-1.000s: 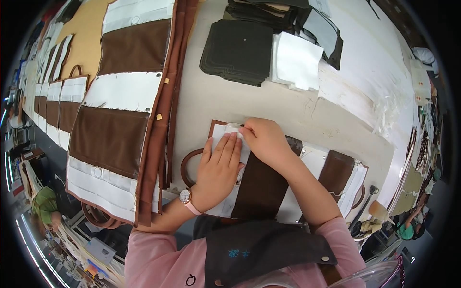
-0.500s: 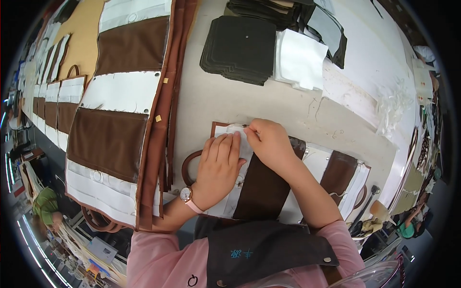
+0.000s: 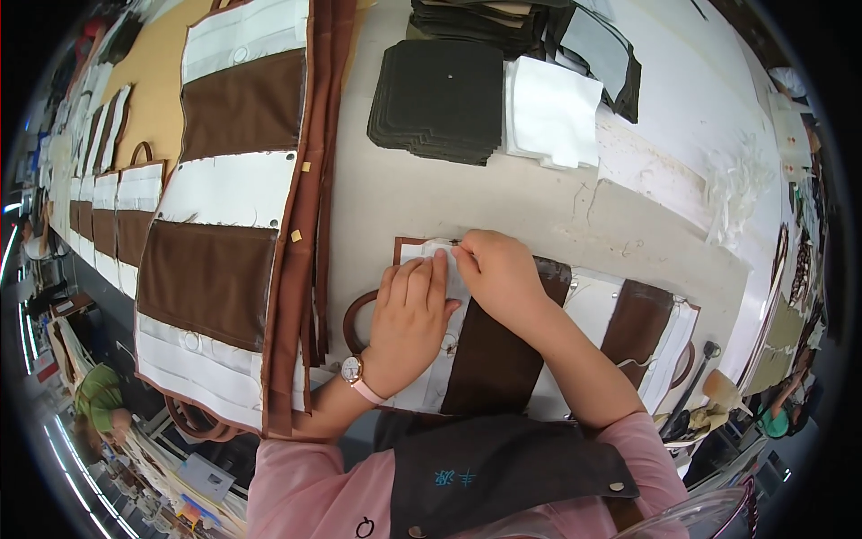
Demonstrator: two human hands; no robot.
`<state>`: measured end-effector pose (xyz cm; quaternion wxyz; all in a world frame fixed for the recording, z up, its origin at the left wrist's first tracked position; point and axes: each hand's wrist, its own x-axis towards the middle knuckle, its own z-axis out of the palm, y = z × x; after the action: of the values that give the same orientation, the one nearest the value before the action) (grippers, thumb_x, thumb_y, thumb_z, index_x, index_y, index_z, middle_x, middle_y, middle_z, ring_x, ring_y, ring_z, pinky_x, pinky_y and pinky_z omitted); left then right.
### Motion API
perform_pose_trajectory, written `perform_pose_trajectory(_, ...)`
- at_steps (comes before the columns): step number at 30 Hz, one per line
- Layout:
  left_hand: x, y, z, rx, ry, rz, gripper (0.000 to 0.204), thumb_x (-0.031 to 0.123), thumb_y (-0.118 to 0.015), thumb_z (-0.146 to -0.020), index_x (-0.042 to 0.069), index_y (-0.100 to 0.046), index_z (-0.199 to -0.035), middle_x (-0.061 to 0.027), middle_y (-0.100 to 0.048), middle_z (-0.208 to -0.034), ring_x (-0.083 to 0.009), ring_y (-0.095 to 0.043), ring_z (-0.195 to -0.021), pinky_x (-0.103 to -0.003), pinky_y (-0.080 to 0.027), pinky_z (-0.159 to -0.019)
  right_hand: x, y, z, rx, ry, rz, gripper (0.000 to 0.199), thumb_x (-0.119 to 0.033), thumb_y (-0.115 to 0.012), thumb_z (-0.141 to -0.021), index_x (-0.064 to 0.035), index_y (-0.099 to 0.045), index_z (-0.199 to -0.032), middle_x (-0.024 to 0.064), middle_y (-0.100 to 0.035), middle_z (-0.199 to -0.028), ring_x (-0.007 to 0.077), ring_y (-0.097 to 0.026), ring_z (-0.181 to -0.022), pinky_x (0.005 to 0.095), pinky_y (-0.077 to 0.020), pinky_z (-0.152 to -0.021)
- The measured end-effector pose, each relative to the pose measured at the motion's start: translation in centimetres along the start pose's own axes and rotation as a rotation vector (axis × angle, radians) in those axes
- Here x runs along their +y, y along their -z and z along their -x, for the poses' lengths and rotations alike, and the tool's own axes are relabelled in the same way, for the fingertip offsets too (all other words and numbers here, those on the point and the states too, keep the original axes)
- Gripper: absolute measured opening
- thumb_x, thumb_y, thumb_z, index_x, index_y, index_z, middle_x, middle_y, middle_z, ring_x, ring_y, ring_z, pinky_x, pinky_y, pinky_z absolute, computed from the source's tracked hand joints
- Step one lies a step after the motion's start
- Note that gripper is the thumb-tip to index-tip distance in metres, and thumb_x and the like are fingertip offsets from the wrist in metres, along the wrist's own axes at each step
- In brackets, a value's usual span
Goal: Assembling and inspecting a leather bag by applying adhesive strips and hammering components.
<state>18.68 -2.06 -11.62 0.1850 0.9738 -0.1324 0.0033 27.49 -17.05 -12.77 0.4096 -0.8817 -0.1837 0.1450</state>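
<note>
Near the tabletop's [image 3: 503, 202] front edge, the left hand [image 3: 409, 314] is lying flat, open, pressing the white-and-brown bag panel [image 3: 485, 359]; the right hand [image 3: 498, 274] is pinching its white lining corner. Uneven pressing is risking wrinkles or a skewed edge.

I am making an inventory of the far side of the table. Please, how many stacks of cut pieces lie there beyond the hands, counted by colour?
Dark grey stack: 1
White stack: 1
Black pile at the top edge: 1, partly out of view
Total: 3
</note>
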Motion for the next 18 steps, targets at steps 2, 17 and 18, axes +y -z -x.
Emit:
perform_pose_trajectory(2,0.0,-0.1,0.0,-0.004,0.002,-0.006,0.066,0.024,-0.071,-0.085,-0.01,-0.049,-0.138,-0.0178,-0.054,-0.122,-0.0327,-0.05,-0.118,-0.047,-0.04,-0.104,0.0,-0.1,0.0,-0.006,-0.002,0.019,0.021,-0.013,-0.064,-0.09,0.0007,-0.057,-0.077,0.0194,-0.061,-0.075,0.0404,-0.06,-0.071,0.0468,-0.0472,-0.064)
perform_pose_trajectory(17,0.0,0.1,-0.4,0.005,-0.028,-0.028,0.069,0.018,-0.076,-0.079,-0.01,-0.05,-0.137,-0.0164,-0.052,-0.117,-0.0334,-0.052,-0.109,-0.046,-0.045,-0.097,1.2,2.8,3.0,0.076,-0.205,-0.159,0.016,-0.012,-0.068,-0.092,0.0015,-0.063,-0.086,0.0158,-0.063,-0.075,0.0301,-0.06,-0.061,0.0376,-0.0462,-0.058)
perform_pose_trajectory(18,0.0,0.2,-0.5,-0.01,-0.02,-0.027,0.07,0.019,-0.076,-0.079,-0.01,-0.05,-0.137,-0.0163,-0.052,-0.117,-0.0336,-0.052,-0.109,-0.046,-0.045,-0.097,1.1,2.7,2.9,0.082,-0.208,-0.161,0.016,-0.012,-0.068,-0.092,0.0015,-0.063,-0.086,0.0158,-0.063,-0.075,0.0301,-0.06,-0.061,0.0376,-0.0462,-0.058)
